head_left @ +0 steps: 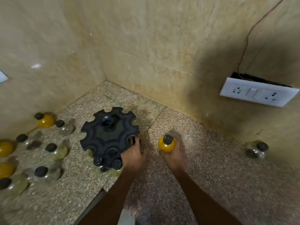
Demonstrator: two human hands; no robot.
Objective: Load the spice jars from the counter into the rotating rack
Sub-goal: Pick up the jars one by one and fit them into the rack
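Note:
The black rotating rack point(109, 137) stands on the speckled counter point(203, 159) near the corner, its scalloped top seen from above. A few black-capped jars point(116, 164) sit in its front slots. My left hand point(133, 155) grips the rack's right front edge. My right hand point(172, 157) is closed around a yellow spice jar point(166, 144) with a black cap, held upright to the right of the rack. Several loose jars lie on the counter at the left, among them a yellow one point(45, 120) and a clear one point(56, 151).
Two jars point(256, 150) stand at the far right by the wall. A white socket and switch plate point(258, 92) hangs on the right wall with a thin wire running up. Beige tiled walls meet in a corner behind the rack. The counter's front edge lies below my arms.

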